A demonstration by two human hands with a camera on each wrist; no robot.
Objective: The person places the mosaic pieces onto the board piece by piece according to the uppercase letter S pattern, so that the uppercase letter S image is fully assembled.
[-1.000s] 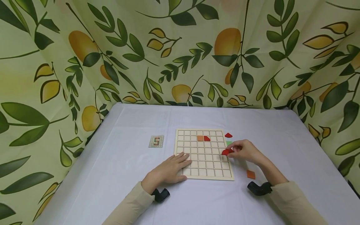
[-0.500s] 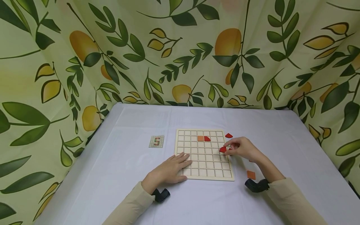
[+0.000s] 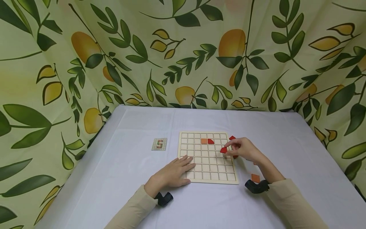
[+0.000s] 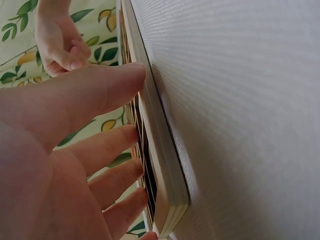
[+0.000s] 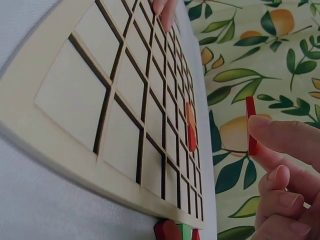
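A pale wooden grid board (image 3: 213, 168) lies on the table. My left hand (image 3: 171, 174) rests on its near left corner, fingers straight; in the left wrist view the thumb (image 4: 107, 87) lies at the board's edge. Between thumb and fingertips, my right hand (image 3: 246, 150) pinches a red rounded tile (image 3: 223, 150). The right wrist view shows that tile edge-on (image 5: 251, 106), held clear of the grid. An orange square tile (image 3: 204, 141) and a red quarter-round tile (image 3: 210, 141) sit side by side in cells of an upper row.
Left of the board lies a small card (image 3: 159, 144) with an S pattern on a grid. Along the board's right side are loose red tiles (image 3: 232, 137) and a green one (image 5: 184, 232). Nearer the front lies an orange square (image 3: 255, 177). A leafy patterned curtain (image 3: 183, 63) surrounds the table.
My right hand has moved left and away from me, carrying the red tile from the board's right edge to over the grid. My left hand has stayed where it was.
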